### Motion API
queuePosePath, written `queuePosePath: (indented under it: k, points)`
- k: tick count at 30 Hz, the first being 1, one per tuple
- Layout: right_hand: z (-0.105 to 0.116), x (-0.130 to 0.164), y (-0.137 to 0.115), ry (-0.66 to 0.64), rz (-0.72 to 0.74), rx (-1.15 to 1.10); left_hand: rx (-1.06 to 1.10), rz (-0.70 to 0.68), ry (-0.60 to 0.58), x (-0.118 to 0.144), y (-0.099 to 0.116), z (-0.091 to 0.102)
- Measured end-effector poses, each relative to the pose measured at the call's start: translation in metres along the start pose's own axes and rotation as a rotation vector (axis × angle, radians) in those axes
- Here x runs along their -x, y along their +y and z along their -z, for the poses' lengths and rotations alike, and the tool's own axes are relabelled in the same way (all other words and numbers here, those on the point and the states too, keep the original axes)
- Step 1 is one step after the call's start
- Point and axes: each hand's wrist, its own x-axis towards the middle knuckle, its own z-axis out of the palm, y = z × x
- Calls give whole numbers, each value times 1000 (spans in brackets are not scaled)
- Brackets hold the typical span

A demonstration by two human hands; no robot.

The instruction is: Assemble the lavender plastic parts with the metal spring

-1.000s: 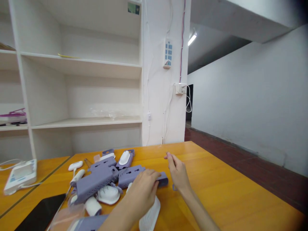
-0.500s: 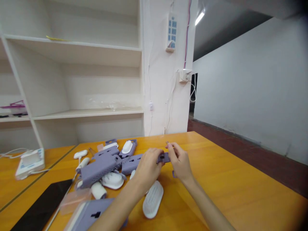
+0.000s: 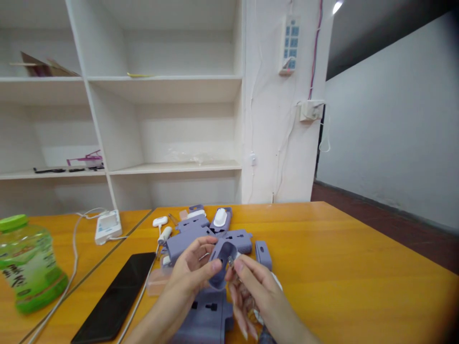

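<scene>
My left hand (image 3: 191,272) and my right hand (image 3: 251,289) meet over the orange table (image 3: 344,267), both gripping a small purple plastic housing (image 3: 221,260) held upright between them. My right fingertips pinch at its open rim beside a small metal piece. Behind the hands lies a heap of purple housings (image 3: 201,234) and white caps (image 3: 220,217). Under my wrists rests a purple plate with socket holes (image 3: 206,313). A single purple piece (image 3: 263,253) lies to the right of the heap.
A black phone (image 3: 114,298) lies on the left with a white cable alongside. A green bottle (image 3: 28,263) stands at the far left, a white power strip (image 3: 107,224) behind it. White shelves and a wall with sockets rise beyond the table.
The hands have drawn nearer to me and lifted the purple housing off the table. The camera swung left, bringing the green bottle into sight.
</scene>
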Motion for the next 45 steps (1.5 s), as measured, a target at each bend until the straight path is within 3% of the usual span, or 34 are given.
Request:
queuePosePath:
  k: [3,10,19,27,32,38,45]
  points:
    - [4,-1,5,31,12,17,103,61,-57,1,-8,0]
    - [11,-3,19,47,41,75,161,48,-86,-1,-23,-5]
    - [4,-3,20,149,167,168,-11,-64,108,-7,4,8]
    - [0,4,11,159,254,280,-250,-204,128,-4,-7,-1]
    - [-1,7,8,160,273,375,-203,-238,157,-1,-8,-10]
    - [2,7,14,151,224,437,-187,-265,152,-2,-9,-4]
    - [4,9,18,193,228,462,-337,-438,139,7,-12,-10]
